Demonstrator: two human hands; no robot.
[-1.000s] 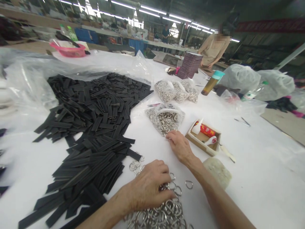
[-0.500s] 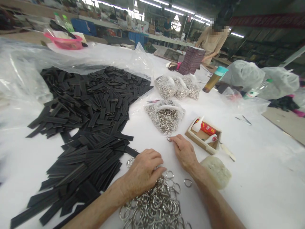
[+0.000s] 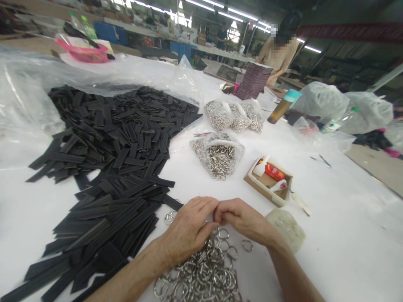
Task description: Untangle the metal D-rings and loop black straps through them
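Just above the near pile of metal D-rings [image 3: 210, 272], my left hand [image 3: 190, 228] is cupped with bent fingers. A metal glint shows between its thumb and fingers, but what it grips is hidden. My right hand [image 3: 242, 218] has its fingers curled closed against the left fingertips. The D-ring it took is hidden by its fingers. One loose D-ring [image 3: 247, 245] lies below my right wrist. A few more rings [image 3: 170, 217] lie left of my left hand. Black fabric strips [image 3: 110, 209] are heaped on the left, one reaching to my left knuckles.
An open bag of D-rings [image 3: 220, 157] stands ahead, several filled bags [image 3: 233, 115] behind it. Right are a small box [image 3: 267, 191] with a red tube, a pale lump [image 3: 286, 230] and a capped bottle [image 3: 283, 107]. A person [image 3: 277, 54] stands behind stacked dark bundles [image 3: 254, 79].
My right hand has come back toward me from near the open bag and now meets my left hand. The D-ring at its fingertips is gone from that spot. My left hand has barely moved.
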